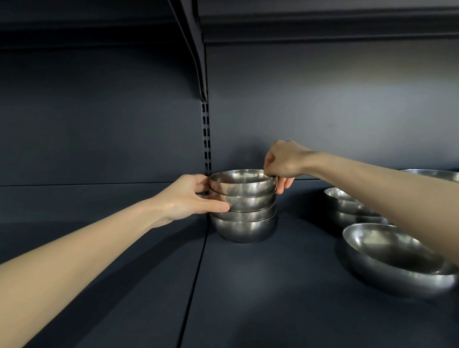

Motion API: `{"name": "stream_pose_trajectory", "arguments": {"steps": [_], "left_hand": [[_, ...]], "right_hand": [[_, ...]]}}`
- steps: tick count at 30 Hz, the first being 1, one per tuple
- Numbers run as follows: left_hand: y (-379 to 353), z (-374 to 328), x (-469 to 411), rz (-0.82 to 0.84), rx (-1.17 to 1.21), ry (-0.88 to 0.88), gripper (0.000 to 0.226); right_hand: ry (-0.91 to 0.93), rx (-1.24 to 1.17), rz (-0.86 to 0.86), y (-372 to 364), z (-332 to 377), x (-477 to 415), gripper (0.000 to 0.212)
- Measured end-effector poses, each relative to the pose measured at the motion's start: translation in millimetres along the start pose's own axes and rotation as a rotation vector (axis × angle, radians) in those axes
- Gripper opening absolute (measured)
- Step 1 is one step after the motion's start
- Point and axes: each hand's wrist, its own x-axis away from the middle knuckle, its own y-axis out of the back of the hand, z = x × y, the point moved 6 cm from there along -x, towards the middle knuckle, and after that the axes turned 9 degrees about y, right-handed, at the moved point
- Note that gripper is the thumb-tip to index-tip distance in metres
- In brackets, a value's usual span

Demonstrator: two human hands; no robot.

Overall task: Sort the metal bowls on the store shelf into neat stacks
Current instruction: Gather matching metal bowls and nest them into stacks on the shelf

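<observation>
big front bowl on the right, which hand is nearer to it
Right. The right hand pinches the top rim of the stack on the side facing the big bowl; the left hand holds its opposite side.

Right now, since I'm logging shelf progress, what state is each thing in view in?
small bowl stack: four nested, upright on the shelf.
top bowl: slightly tilted, not fully seated.
left hand: grips the stack's side.
right hand: pinches the top bowl's rim.
large bowl: single, upright, front right.
medium bowls: nested, upright, partly hidden.
</observation>
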Motion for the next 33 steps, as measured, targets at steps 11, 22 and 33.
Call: {"name": "stream_pose_trajectory", "arguments": {"steps": [11,22,33], "left_hand": [[0,0,-1,0.002,-0.013,0.012,0.044],[8,-9,1,0.000,-0.163,0.021,0.068],[-4,-88,11,-0.151,-0.447,-0.100,0.059]], "right_hand": [[-0.021,0.003,0.014,-2,-1,2,0.025],[-0.028,-0.006,-0.003,8,-1,4,0.024],[-0.007,0.141,0.028,63,-26,46,0.017]]}}
